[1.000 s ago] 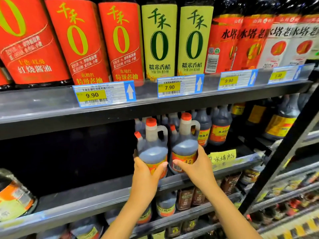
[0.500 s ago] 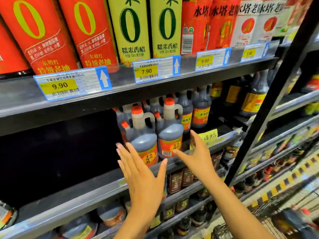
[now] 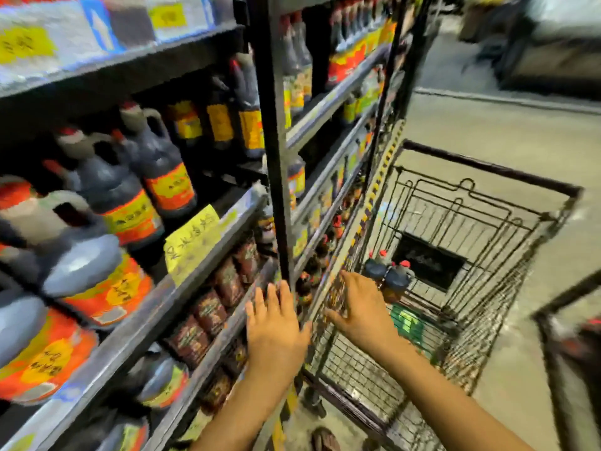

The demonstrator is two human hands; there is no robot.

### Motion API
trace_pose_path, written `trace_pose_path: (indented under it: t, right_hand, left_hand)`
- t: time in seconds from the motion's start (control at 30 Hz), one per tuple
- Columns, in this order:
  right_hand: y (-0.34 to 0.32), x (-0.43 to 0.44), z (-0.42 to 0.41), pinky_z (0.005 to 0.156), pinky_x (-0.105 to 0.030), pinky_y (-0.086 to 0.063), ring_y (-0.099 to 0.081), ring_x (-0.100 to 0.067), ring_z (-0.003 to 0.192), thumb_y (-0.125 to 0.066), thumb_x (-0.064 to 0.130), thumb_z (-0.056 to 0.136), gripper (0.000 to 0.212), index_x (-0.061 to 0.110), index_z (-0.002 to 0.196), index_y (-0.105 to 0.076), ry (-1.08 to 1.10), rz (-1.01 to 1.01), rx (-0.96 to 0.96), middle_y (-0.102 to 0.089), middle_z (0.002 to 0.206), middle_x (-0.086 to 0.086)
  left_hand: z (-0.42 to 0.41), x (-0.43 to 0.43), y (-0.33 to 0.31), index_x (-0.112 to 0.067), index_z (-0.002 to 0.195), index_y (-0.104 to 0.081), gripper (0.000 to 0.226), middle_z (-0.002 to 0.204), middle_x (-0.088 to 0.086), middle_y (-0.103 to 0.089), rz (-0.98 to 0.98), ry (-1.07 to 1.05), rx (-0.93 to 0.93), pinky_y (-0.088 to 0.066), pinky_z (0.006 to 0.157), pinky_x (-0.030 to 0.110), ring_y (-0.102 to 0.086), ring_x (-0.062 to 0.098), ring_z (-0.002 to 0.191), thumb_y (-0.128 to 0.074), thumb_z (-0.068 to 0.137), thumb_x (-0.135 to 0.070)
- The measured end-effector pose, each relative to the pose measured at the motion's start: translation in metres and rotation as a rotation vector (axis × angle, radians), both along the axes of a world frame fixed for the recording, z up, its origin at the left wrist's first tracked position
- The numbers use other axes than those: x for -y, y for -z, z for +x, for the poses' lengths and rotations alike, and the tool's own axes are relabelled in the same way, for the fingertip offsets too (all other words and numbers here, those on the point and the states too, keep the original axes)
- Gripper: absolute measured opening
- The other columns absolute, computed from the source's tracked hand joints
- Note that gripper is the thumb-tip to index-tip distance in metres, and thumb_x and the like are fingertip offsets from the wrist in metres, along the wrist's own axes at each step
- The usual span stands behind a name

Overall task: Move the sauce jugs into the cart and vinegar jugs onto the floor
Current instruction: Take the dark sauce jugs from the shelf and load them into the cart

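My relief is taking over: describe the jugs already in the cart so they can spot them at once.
Find the black wire cart right of the shelving. Inside it, just beyond the right hand, sits a small cluster of dark jugs with red caps. Unlike every other jug in view, they sit in the cart, not on a shelf.

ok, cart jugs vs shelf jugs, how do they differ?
The cart jugs sit low in the wire cart, a small cluster; the shelf jugs stand in a longer row on the shelf. The shelf jugs' handles and orange labels show; the cart jugs' are too blurred. Both are dark with red caps.
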State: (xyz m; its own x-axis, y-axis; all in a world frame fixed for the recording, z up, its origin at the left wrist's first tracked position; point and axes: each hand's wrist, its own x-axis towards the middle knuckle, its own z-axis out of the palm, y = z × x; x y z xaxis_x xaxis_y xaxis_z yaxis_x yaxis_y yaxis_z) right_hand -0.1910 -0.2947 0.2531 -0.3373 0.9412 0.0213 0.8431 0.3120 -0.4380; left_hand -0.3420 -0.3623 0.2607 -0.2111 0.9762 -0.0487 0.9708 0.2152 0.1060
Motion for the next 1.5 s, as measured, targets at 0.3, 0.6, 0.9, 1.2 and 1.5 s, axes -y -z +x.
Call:
trace_pose_path:
  t: [0.3, 0.6, 0.9, 1.2, 1.5]
  right_hand:
    - [0.081, -0.024, 0.127, 0.112, -0.037, -0.027, -0.03, -0.028, 0.135, -0.06, 0.049, 0.085, 0.081, 0.013, 0.147, -0.022, 0.373, -0.376, 0.071, -0.033, 0.148, -0.011]
    - [0.176, -0.143, 0.198, 0.107, -0.037, -0.037, -0.04, -0.032, 0.129, -0.066, 0.045, 0.083, 0.08, 0.007, 0.142, -0.03, 0.587, -0.588, -0.101, -0.042, 0.141, -0.017]
    - [0.287, -0.279, 0.223, 0.092, -0.021, -0.036, -0.049, -0.024, 0.122, -0.072, 0.028, 0.081, 0.06, 0.005, 0.131, -0.047, 0.704, -0.501, -0.397, -0.053, 0.133, -0.012]
    - [0.356, -0.316, 0.212, 0.067, -0.018, -0.042, -0.055, -0.008, 0.076, -0.075, 0.024, 0.078, 0.029, 0.006, 0.099, -0.066, 0.757, -0.453, -0.65, -0.063, 0.086, 0.0]
    - [0.319, -0.266, 0.202, 0.053, -0.025, -0.04, -0.048, -0.013, 0.059, -0.08, 0.033, 0.071, 0.034, 0.014, 0.062, -0.053, 0.855, -0.512, -0.729, -0.053, 0.061, -0.001]
  left_hand:
    - [0.105, -0.102, 0.079, -0.01, 0.15, 0.006, 0.082, 0.158, 0.015, -0.005, -0.262, 0.405, 0.067, -0.008, 0.118, 0.046, -0.004, 0.033, 0.145, -0.036, 0.094, -0.054]
    - [0.163, -0.259, 0.188, -0.008, 0.15, -0.009, 0.085, 0.157, 0.013, -0.017, -0.298, 0.425, 0.234, -0.019, 0.117, 0.041, -0.016, 0.028, 0.144, -0.048, 0.09, -0.055]
    - [0.19, -0.408, 0.332, -0.009, 0.143, -0.026, 0.098, 0.142, 0.017, -0.041, -0.265, 0.241, 0.531, -0.036, 0.107, 0.049, -0.039, 0.033, 0.132, -0.076, 0.07, -0.051]
    - [0.185, -0.468, 0.372, -0.006, 0.076, -0.061, 0.049, 0.07, 0.013, -0.064, -0.148, 0.343, 0.511, -0.044, 0.061, 0.042, -0.059, 0.032, 0.068, -0.077, 0.067, -0.051]
    - [0.18, -0.395, 0.327, -0.011, 0.074, -0.069, 0.045, 0.065, 0.008, -0.066, -0.003, 0.117, 0.612, -0.034, 0.05, 0.014, -0.053, 0.014, 0.056, -0.071, 0.073, -0.056]
